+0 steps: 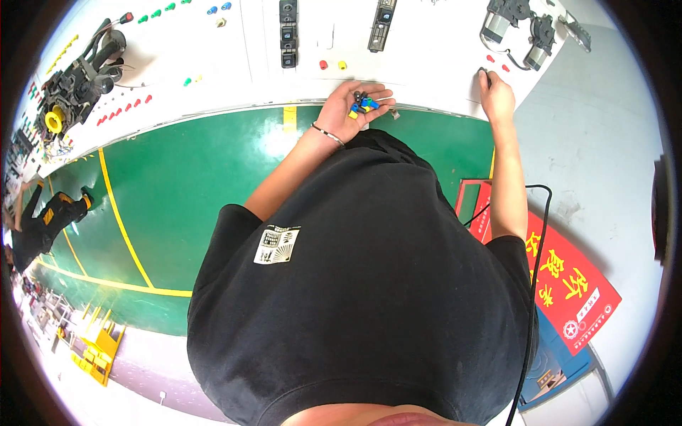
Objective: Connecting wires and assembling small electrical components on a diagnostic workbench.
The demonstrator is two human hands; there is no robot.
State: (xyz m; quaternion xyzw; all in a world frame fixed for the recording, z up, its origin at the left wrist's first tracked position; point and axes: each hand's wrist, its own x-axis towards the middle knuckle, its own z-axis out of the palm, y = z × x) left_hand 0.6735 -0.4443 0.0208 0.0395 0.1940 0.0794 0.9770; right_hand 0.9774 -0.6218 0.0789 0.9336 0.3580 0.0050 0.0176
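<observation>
My left hand (341, 116) is palm up near the front edge of the white panel (234, 78), fingers stretched out. A small heap of blue, black, yellow and green plugs (364, 104) lies in its palm. Over at the right end of the panel, my right hand (499, 101) pinches a small black piece (484, 71), apparently a plug, against or just above the surface. Two red plugs (497, 62) sit just beyond it. Between the hands, farther back, a red plug (323, 64) and a yellow plug (342, 65) stand in the panel.
Black switch blocks (288, 34) and a switch strip (382, 25) are mounted on the panel. Motors (536, 32) sit at far right, a dark mechanical assembly (89, 78) at left. A red sign (568, 284) and a black cable (538, 263) are on my right. Another person (50, 224) is at far left.
</observation>
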